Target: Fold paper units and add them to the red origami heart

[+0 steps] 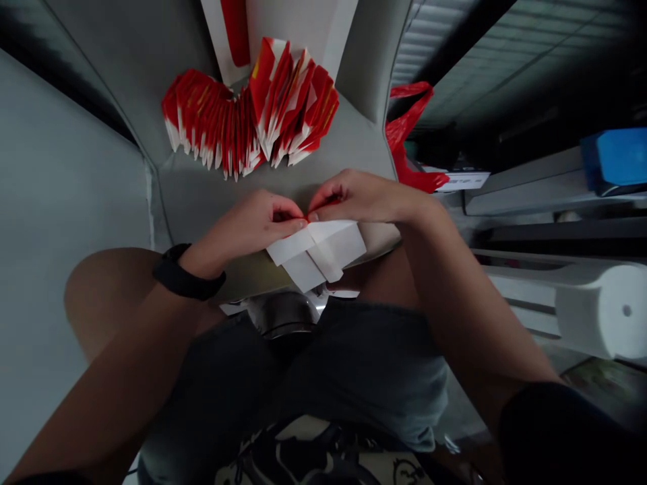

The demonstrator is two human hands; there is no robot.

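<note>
White folded paper (317,250) is pinched at its top edge by my left hand (251,225) and right hand (360,197), red folded pile (253,114) sitting just beyond.

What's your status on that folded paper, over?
Left hand and right hand both pinching folded paper at the table edge. Fan of red-white folded pieces lies beyond, apart. Nothing blocking the hands.
</note>
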